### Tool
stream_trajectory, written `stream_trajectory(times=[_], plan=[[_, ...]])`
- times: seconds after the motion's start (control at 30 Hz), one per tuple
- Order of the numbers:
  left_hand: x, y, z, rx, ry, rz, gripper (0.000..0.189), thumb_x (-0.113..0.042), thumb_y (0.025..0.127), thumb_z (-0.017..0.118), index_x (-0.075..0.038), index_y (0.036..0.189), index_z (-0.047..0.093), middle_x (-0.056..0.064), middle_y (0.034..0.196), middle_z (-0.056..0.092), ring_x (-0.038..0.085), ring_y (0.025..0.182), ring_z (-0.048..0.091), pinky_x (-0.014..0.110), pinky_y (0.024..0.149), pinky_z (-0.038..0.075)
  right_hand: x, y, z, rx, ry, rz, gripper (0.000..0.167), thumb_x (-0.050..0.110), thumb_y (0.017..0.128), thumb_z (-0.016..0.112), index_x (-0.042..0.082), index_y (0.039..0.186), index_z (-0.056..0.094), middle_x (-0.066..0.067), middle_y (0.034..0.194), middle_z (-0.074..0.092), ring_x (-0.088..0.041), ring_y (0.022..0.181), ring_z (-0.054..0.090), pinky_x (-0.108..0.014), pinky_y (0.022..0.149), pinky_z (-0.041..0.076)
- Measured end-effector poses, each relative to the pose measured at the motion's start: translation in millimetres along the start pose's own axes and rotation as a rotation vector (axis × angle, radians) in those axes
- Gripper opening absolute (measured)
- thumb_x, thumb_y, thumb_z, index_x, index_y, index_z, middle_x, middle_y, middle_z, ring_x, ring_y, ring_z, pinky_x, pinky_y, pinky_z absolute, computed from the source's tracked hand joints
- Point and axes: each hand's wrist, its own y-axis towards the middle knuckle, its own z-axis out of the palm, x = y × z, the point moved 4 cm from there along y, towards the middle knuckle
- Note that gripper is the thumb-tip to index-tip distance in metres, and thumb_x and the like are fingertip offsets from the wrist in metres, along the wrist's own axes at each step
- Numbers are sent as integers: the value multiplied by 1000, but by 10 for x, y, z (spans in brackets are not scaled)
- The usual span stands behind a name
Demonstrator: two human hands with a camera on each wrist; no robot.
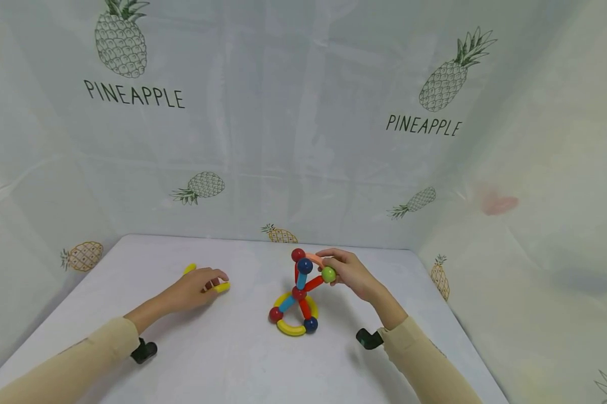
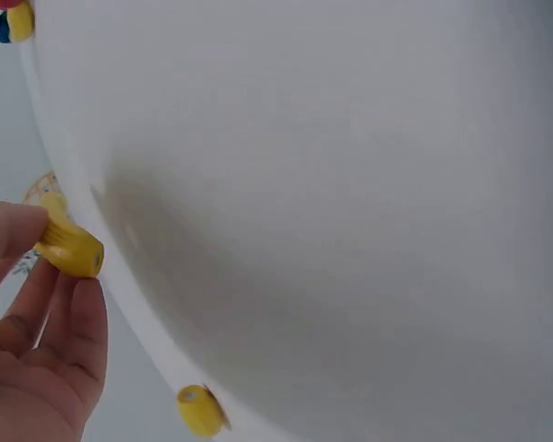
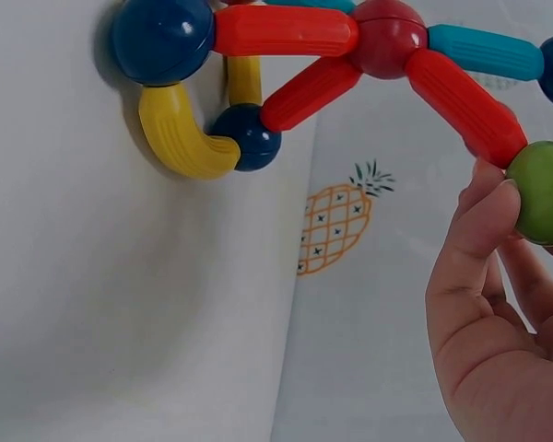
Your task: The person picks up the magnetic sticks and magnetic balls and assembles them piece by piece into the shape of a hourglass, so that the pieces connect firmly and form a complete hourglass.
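Note:
A structure of coloured rods and balls stands on the table, its yellow curved rods [image 1: 291, 329] forming a ring at the base. Red and blue rods meet at a central red ball [image 1: 299, 293]. My right hand [image 1: 352, 274] pinches the green ball [image 3: 546, 195], which sits at the end of a red rod [image 3: 465, 106]. Between the top red ball [image 1: 298, 255] and my right fingers runs an orange curved rod [image 1: 314, 259]. Left of the structure, my left hand [image 1: 194, 289] holds a yellow curved rod [image 2: 72, 249] between thumb and fingers. Another yellow rod [image 2: 200, 412] lies beside that hand.
The white table [image 1: 232, 365] ends at a hanging curtain [image 1: 303, 140] printed with pineapples. Dark wrist-worn devices show beneath the left sleeve [image 1: 91, 348] and the right sleeve [image 1: 419, 353].

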Motion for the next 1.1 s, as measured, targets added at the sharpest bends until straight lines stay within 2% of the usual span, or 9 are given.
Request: stream_trajectory(times=[0.13, 0.43, 0.53, 0.8, 0.97, 1.1], plan=[[-115, 18, -18, -37, 0, 32, 39, 0, 101, 68, -14, 137, 67, 0, 114, 70, 11, 96, 64, 28, 82, 59, -4, -4, -2, 0, -1, -2, 37, 26, 110, 56, 11, 143, 63, -14, 112, 71, -25, 91, 65, -29, 79, 58], [-449, 71, -154, -128, -50, 110, 40, -4, 103, 69, -19, 140, 68, -4, 128, 71, 11, 106, 67, 29, 91, 60, 1, -10, -2, -10, 3, -2, 36, 25, 110, 56, 11, 142, 64, -17, 116, 70, -25, 93, 66, -29, 79, 59], [-521, 87, -194, -140, -69, 104, 42, -4, 102, 71, -19, 141, 67, -3, 131, 70, 13, 108, 68, 28, 91, 61, 9, -16, 2, -12, 4, -2, 36, 25, 110, 56, 11, 142, 64, -17, 117, 70, -25, 93, 66, -29, 79, 59], [-667, 221, -245, -151, -141, 58, 42, -11, 102, 73, -23, 141, 64, -5, 123, 72, 13, 104, 72, 29, 88, 62, 11, -22, -2, -11, 6, -6, 35, 24, 110, 56, 11, 142, 64, -13, 114, 71, -25, 92, 66, -29, 79, 59], [-882, 358, -289, -186, -196, 75, 45, -10, 104, 69, -20, 147, 60, 2, 123, 71, 19, 107, 73, 35, 90, 63, 9, -19, -6, -9, 1, -10, 37, 24, 110, 54, 10, 143, 63, -19, 119, 71, -25, 92, 66, -29, 79, 58], [-1077, 468, -320, -196, -278, 70, 47, -11, 105, 67, -20, 150, 56, 5, 125, 68, 20, 108, 73, 34, 90, 63, 15, -18, 3, -1, 1, -15, 38, 23, 110, 53, 9, 144, 62, -19, 120, 71, -25, 93, 66, -29, 79, 58]])
